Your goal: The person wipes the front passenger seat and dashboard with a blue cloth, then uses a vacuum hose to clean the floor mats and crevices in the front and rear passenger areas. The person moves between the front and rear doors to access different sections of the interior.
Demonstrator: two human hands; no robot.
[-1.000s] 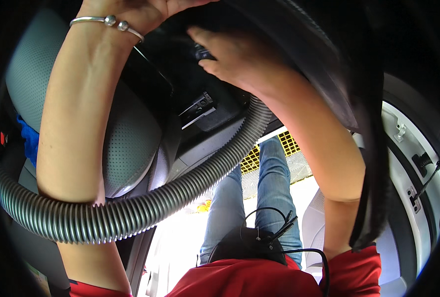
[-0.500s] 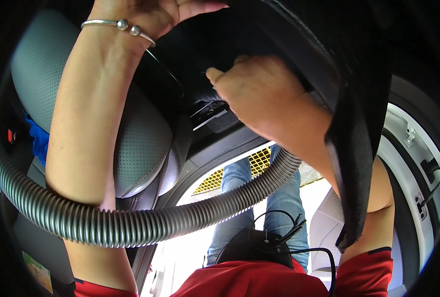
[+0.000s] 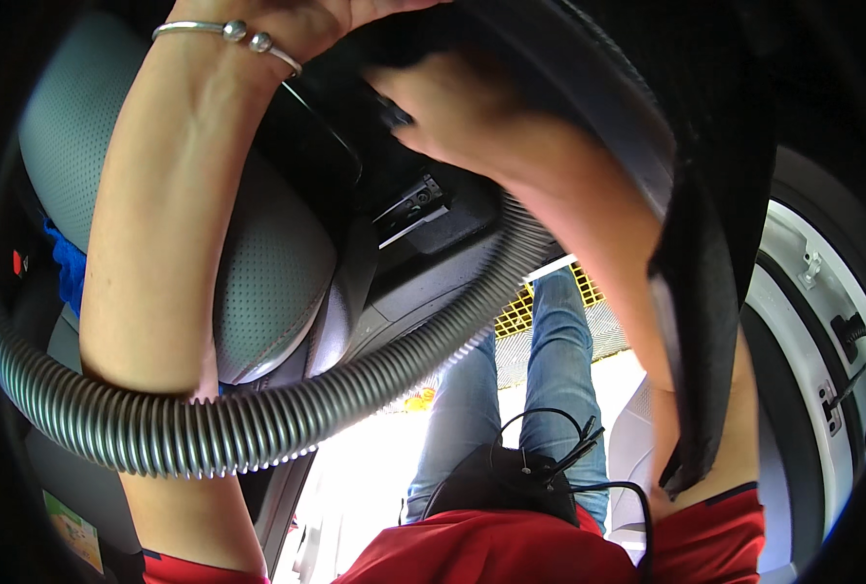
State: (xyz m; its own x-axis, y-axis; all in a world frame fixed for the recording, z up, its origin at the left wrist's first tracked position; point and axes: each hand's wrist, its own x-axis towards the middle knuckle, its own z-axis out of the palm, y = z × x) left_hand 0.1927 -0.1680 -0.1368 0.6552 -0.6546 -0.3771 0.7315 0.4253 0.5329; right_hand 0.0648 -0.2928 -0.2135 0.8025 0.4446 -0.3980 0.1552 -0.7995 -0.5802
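My left hand is at the top edge, a silver bracelet on its wrist. One stretched digit shows; the other fingers are cut off. My right hand, smeared by motion, reaches into the dark footwell beside the seat. Its fingers look curled round a small dark thing that I cannot make out. A grey ribbed vacuum hose sags across my left forearm and rises beneath my right forearm, where its far end is hidden. Below my right hand is a metal seat rail.
A perforated grey car seat stands at left, with a blue cloth beside it. A black flap hangs before my right arm. The open door is at right; the door sill and a yellow grate lie below.
My right hand has moved up and left, deeper into the footwell, uncovering the seat rail. The hose's right part has risen with it. My left hand has shifted slightly upward.
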